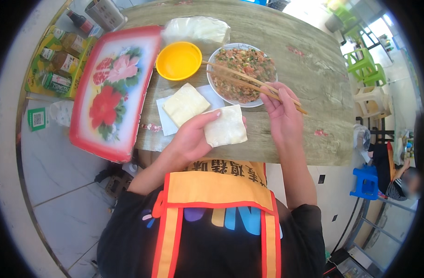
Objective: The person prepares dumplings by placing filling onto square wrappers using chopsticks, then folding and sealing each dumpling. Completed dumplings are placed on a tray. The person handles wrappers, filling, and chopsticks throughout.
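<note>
A square dough wrapper lies across the fingers of my left hand, with the thumb on its upper left edge. Just behind that hand, a stack of square wrappers rests on white paper. My right hand grips a pair of wooden chopsticks, their tips over the left part of a white bowl of minced meat filling with chopped greens. A yellow bowl stands left of the filling.
On the left lies a red-rimmed floral tray, reaching past the table's edge. A clear plastic bag with pale contents sits at the back. Bottles and a perforated metal utensil holder stand beyond the tray. Another person is far right, near a blue stool.
</note>
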Tool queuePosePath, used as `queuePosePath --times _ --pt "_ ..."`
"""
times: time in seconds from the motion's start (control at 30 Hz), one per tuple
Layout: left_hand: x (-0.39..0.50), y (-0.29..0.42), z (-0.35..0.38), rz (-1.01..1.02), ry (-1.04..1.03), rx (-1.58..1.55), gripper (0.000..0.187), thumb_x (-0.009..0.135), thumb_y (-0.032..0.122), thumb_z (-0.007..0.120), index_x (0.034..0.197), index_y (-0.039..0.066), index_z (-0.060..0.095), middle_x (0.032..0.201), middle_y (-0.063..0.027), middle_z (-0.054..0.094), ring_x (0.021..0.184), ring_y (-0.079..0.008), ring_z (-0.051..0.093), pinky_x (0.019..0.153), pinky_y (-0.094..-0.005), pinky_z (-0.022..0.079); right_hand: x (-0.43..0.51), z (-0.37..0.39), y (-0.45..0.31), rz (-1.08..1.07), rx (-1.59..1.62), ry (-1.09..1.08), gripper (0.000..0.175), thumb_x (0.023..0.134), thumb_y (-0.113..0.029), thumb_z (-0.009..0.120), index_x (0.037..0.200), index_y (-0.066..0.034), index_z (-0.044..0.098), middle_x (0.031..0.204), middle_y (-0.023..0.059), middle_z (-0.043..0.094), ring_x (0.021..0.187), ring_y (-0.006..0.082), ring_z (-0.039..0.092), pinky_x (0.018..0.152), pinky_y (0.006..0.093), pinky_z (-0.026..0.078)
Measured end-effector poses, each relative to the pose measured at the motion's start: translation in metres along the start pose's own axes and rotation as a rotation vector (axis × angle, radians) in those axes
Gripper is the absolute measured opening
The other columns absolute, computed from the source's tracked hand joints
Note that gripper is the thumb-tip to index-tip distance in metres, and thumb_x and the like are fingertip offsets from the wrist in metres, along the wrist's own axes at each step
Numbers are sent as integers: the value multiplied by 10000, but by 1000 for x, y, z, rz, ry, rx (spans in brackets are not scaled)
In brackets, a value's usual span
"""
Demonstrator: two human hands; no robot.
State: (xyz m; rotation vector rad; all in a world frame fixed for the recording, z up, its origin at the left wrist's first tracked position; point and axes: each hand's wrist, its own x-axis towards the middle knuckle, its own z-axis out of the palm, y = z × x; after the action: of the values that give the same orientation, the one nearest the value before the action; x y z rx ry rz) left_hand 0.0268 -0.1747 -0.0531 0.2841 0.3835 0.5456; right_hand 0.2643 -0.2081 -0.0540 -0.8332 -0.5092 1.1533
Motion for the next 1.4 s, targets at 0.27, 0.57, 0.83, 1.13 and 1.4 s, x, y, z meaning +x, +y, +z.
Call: queuePosePath --times 0.27,0.57,0.83,1.13,1.4 --pt "-1 3 -4 6 -1 -30 520 1053 218 496 1447 -116 434 1400 -246 596 1321 -352 587 1164 -482 428 -9 -29 -11 -39 -105 190 271 1047 -119 558 1249 54 612 1230 193 671 1145 288 678 985 412 582" --pt "3 -1 -1 -20 -12 -24 518 1057 210 491 1458 -111 419 1403 -247 594 1323 -351 585 1168 -480 424 -37 -75 -49 -123 -52 237 290 1058 -146 541 1246 61 616 1263 197 666 1119 243 687 989 367 587" --pt "3 -1 5 -13 -2 -7 523 1054 213 488 1457 -113 418 1405 -252 592 1326 -354 583 1168 -482 424 -27 -7 -32 -449 -483 181 209 1033 -84 583 1162 34 697 1265 149 678 1091 271 679 983 395 544" --pt "-2 0 9 -12 42 -19 500 1064 204 464 1452 -109 428 1397 -254 599 1309 -352 597 1162 -484 430 -14 11 3 -947 -1285 -389 248 866 72 679 1109 63 727 1208 209 711 1163 370 680 980 433 556" --pt "-1 -2 1 -18 22 -38 500 1066 214 464 1445 -111 440 1397 -242 603 1315 -347 593 1163 -477 428 -76 -12 -19 -830 -1261 -347 224 881 104 653 1097 84 707 1236 232 698 1195 412 659 1020 458 533"
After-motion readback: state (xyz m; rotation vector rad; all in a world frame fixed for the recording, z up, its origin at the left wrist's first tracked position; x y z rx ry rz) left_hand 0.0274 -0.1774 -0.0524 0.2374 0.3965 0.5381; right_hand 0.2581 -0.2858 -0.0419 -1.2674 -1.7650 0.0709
